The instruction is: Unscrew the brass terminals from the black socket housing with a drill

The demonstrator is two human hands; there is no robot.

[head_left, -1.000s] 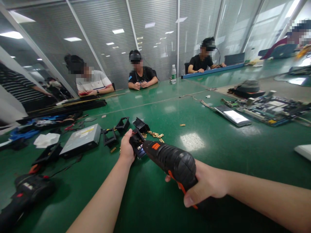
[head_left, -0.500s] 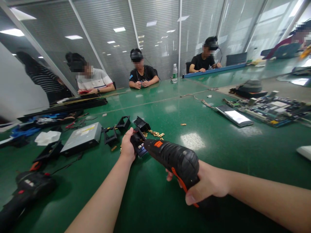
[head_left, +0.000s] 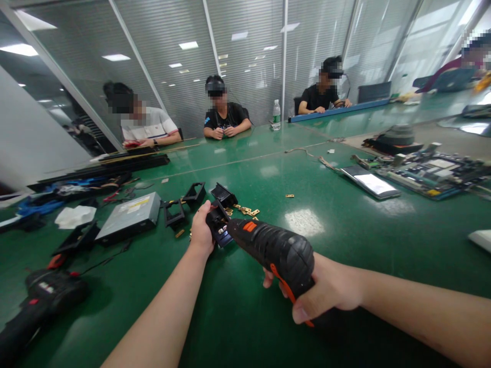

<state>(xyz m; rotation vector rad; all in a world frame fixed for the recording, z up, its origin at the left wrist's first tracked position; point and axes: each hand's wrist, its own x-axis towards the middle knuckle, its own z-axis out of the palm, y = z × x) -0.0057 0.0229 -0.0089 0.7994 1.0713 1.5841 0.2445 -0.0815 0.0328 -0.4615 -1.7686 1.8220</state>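
Observation:
Wrapped round the grip of a black and orange cordless screwdriver is my right hand. Its nose points left and meets the edge of a black plastic housing; the tip itself is hard to make out. My left hand grips that housing from the left, and shiny metal contacts show on its near side. Just beyond lie several small brass plates and another black housing. Black frames stand left of my left hand.
A silver disc drive lies to the left, with a second power tool in front of it. Circuit boards and a flat screened device sit on the right of the green table. Several people sit across the table.
Both hands, the screwdriver and the housing look the same as before. The standing person in stripes at the far left has moved mostly out of sight behind the pale panel.

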